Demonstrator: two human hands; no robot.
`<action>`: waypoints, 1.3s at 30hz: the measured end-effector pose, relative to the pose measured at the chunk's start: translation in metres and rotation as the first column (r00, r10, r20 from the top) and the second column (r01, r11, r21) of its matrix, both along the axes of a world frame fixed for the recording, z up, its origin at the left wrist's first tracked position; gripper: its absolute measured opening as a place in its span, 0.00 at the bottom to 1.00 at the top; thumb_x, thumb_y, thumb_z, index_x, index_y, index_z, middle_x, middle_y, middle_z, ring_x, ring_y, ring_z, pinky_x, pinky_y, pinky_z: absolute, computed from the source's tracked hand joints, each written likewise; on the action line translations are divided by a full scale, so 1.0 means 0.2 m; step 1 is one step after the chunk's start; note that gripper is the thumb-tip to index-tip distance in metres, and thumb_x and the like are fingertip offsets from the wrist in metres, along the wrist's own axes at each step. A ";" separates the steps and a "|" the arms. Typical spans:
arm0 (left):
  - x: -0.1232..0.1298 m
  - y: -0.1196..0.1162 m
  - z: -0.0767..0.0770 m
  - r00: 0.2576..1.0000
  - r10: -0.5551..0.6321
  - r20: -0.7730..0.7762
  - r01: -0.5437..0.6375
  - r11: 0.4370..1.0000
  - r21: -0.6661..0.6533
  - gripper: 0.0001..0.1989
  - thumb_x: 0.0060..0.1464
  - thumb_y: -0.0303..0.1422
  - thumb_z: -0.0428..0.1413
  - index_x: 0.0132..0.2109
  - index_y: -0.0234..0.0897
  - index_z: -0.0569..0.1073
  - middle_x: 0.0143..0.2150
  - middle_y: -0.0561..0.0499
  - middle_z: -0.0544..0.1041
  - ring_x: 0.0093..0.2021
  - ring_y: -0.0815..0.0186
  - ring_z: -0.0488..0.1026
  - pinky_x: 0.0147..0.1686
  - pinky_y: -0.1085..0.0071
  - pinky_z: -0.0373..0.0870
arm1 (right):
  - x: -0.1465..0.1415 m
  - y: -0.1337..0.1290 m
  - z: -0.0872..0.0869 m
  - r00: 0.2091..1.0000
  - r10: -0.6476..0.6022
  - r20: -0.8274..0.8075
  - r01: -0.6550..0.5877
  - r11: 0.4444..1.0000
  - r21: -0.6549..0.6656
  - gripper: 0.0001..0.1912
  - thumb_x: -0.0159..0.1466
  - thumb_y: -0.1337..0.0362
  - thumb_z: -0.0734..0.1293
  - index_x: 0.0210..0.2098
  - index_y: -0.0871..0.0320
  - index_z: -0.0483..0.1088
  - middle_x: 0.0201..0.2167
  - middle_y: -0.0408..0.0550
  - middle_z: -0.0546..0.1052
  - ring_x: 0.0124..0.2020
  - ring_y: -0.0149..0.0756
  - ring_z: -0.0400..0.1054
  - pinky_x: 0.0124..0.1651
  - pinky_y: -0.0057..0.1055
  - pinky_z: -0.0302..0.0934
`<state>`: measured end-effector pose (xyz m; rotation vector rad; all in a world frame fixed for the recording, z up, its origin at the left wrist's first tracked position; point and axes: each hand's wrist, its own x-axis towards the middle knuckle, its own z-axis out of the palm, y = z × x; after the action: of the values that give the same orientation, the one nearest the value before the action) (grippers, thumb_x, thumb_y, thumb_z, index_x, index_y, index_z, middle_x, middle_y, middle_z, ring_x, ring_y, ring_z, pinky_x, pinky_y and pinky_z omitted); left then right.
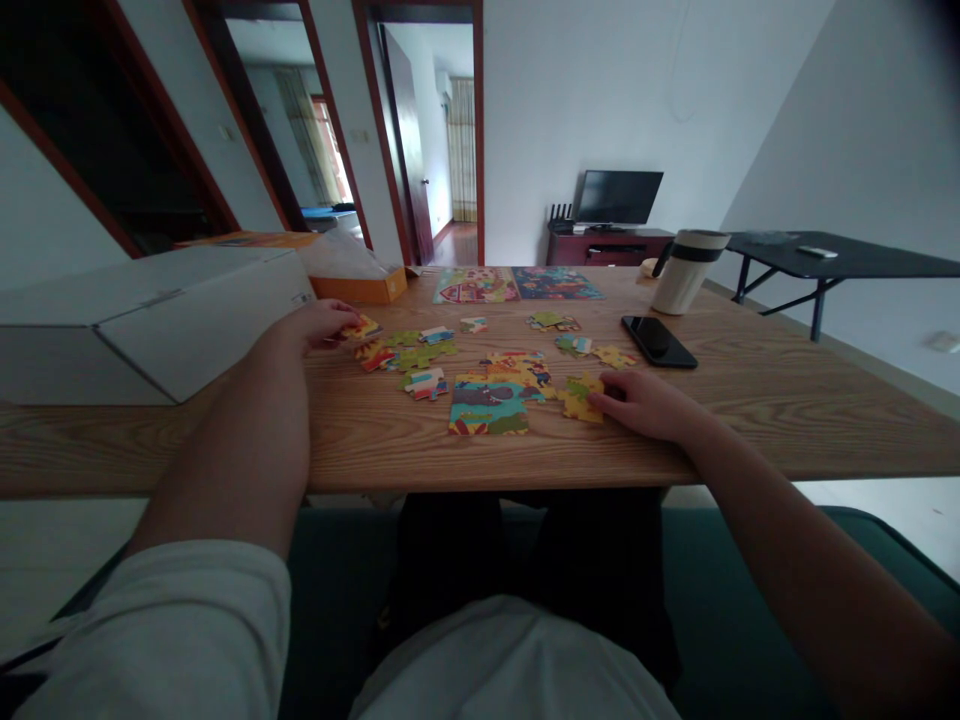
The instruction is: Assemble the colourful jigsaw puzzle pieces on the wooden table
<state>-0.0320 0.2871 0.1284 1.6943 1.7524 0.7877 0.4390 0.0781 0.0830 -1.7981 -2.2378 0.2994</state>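
two hands reach over the wood-grain table point(750, 420). the left hand point(319, 325) is curled narrow, pinching a yellow-and-red jigsaw piece point(361, 328) toward the table's left side. the right hand point(645, 405) lies low with its fingers together, pressed on a yellow-green jigsaw piece point(581, 398) just beside a joined block of jigsaw pieces point(487, 405) near the front edge. loose jigsaw pieces point(409, 350) lie between the hands, and two picture cards point(476, 285) sit along the far edge. toward the right are a black phone point(658, 341) and a white tumbler point(686, 272). a white cardboard box point(150, 320) and an orange box point(360, 285) occupy the left corner. past the far edge, a monitor point(619, 198) stands on a dark red cabinet point(607, 248), a dark folding table point(840, 262) stands by the right wall, and an open doorway point(427, 130) leads to another room.
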 end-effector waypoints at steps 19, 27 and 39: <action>0.33 -0.07 0.01 0.574 -0.578 -0.579 0.477 0.812 -0.337 0.41 0.43 0.46 0.64 0.66 0.45 0.67 0.62 0.44 0.73 0.54 0.55 0.75 0.50 0.68 0.70 | 0.01 0.00 -0.01 1.000 0.009 -0.003 -0.009 1.000 -0.013 0.17 0.68 0.51 0.60 0.28 0.55 0.64 0.27 0.48 0.73 0.28 0.39 0.66 0.32 0.35 0.52; 0.36 -0.10 0.03 0.638 -0.502 -0.584 0.455 0.858 -0.240 0.41 0.44 0.45 0.63 0.65 0.42 0.67 0.52 0.45 0.79 0.43 0.58 0.79 0.40 0.70 0.72 | 0.01 0.00 -0.01 1.000 0.006 -0.011 -0.006 1.000 -0.013 0.17 0.68 0.51 0.61 0.28 0.55 0.64 0.27 0.49 0.74 0.28 0.39 0.66 0.32 0.35 0.52; 0.39 -0.10 0.00 0.727 -0.380 -0.572 0.427 0.902 -0.057 0.24 0.55 0.41 0.55 0.56 0.38 0.77 0.49 0.46 0.82 0.44 0.60 0.78 0.41 0.72 0.70 | 0.02 0.00 -0.01 1.000 0.008 -0.020 -0.008 1.000 -0.014 0.18 0.68 0.50 0.61 0.28 0.54 0.63 0.26 0.48 0.73 0.27 0.38 0.66 0.31 0.35 0.52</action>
<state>0.0452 0.2671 0.1288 2.4416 1.6019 0.1409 0.4427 0.0784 0.0811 -1.7857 -2.2358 0.3336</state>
